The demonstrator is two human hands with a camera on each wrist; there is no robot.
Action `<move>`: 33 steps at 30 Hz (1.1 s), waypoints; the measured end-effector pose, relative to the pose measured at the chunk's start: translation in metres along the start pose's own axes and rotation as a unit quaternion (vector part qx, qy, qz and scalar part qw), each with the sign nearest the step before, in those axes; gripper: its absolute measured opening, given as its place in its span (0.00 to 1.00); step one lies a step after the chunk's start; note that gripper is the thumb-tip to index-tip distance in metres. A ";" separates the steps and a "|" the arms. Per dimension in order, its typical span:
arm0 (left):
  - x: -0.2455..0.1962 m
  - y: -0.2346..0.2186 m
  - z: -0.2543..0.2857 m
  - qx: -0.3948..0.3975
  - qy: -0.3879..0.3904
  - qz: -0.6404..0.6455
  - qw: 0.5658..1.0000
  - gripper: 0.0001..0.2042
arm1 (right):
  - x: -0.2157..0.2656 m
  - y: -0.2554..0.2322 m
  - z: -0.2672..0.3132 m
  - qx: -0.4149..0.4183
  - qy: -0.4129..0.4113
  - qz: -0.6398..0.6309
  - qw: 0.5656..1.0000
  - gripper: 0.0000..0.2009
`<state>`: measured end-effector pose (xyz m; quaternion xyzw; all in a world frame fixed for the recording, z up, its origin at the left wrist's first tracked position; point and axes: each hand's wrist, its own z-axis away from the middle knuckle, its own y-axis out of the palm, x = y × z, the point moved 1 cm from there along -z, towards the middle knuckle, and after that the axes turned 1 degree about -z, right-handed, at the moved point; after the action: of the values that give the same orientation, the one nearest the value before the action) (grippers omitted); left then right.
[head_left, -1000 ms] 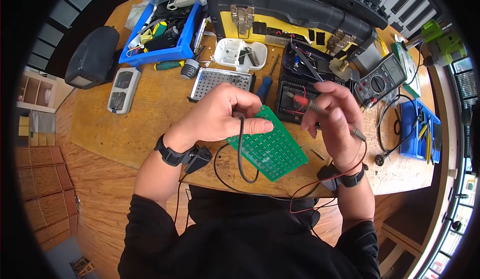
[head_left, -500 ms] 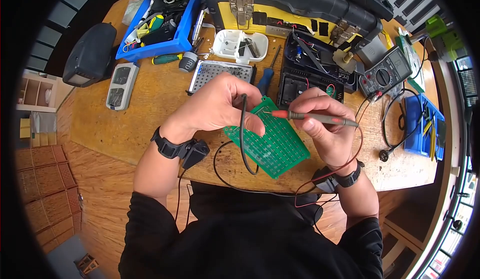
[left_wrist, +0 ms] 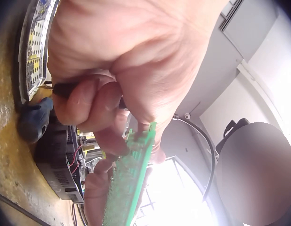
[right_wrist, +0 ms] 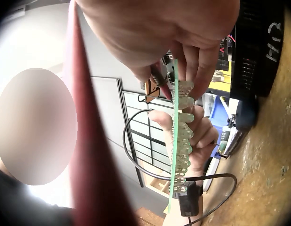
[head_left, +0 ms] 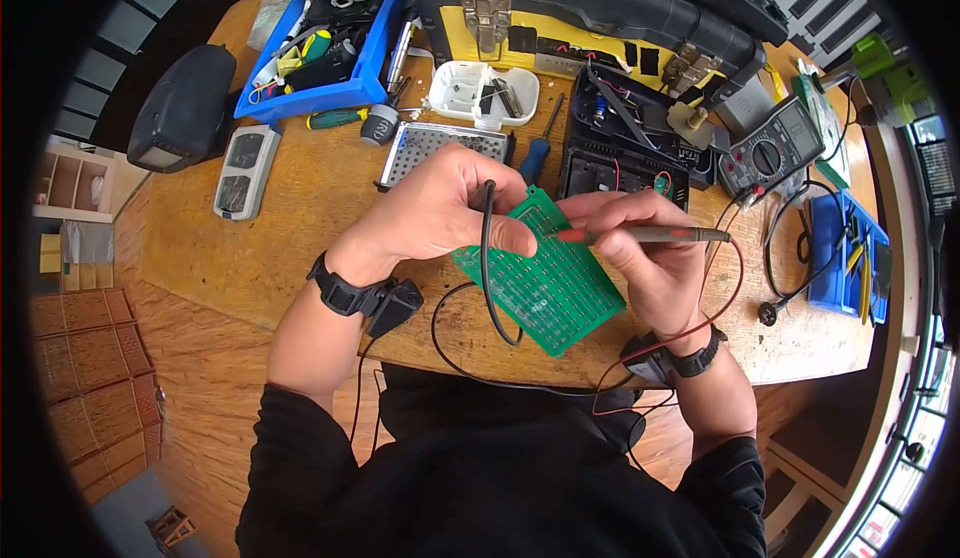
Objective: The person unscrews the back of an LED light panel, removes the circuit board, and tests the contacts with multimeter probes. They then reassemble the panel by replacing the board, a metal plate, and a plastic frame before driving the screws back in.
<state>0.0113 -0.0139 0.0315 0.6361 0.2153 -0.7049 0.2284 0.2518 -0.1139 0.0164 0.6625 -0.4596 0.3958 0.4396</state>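
My left hand (head_left: pixel 440 208) grips a green circuit board (head_left: pixel 560 303) at its upper left, the thumb lying over its face. Inside that hand's curled fingers is a black rod-like piece (left_wrist: pixel 64 89), partly hidden, and a black cable (head_left: pixel 486 278) loops from the hand. In the right wrist view, clear LEDs (right_wrist: pixel 184 132) stand out along the board's far side. My right hand (head_left: pixel 655 268) pinches a red-and-grey multimeter probe (head_left: pixel 670 234) between thumb and fingers. Its tip is right at the board's soldered face, near the left thumb, with other right-hand fingers behind the board.
The multimeter (head_left: pixel 768 153) lies at the right, beside a blue bin (head_left: pixel 830 283). Behind the hands are an opened black device (head_left: pixel 625 173), a blue screwdriver (head_left: pixel 535 158), a perforated metal panel (head_left: pixel 410 148) and a white parts tray (head_left: pixel 460 108). A large black-and-yellow case (head_left: pixel 580 3) borders the back.
My right hand brought the probe from beside the board onto its face, then shifted the tip slightly down and right, away from the top edge. The left hand keeps hold of the board.
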 end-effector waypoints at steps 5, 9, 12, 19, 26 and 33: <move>0.001 0.002 0.000 0.003 -0.011 0.018 1.000 0.16 | -0.002 -0.002 0.003 0.007 0.034 -0.008 0.999 0.11; 0.002 0.002 0.000 0.000 0.004 0.032 0.999 0.15 | 0.000 0.001 0.003 0.018 0.046 0.028 0.998 0.12; -0.003 0.006 0.001 -0.012 0.007 0.028 1.000 0.15 | 0.003 0.003 0.004 0.027 0.069 0.035 0.997 0.12; 0.000 0.004 0.000 -0.007 0.001 -0.048 0.999 0.17 | 0.003 0.001 0.003 0.056 0.061 0.060 0.995 0.13; -0.001 0.005 0.001 -0.006 0.020 0.012 1.000 0.16 | -0.001 0.000 0.005 0.047 0.015 0.053 0.997 0.12; 0.000 0.006 0.001 -0.065 0.035 -0.016 0.997 0.14 | -0.001 0.000 0.007 0.016 0.038 0.017 0.999 0.14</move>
<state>0.0144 -0.0195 0.0317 0.6407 0.2789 -0.6701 0.2501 0.2525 -0.1201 0.0132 0.6462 -0.4470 0.4354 0.4394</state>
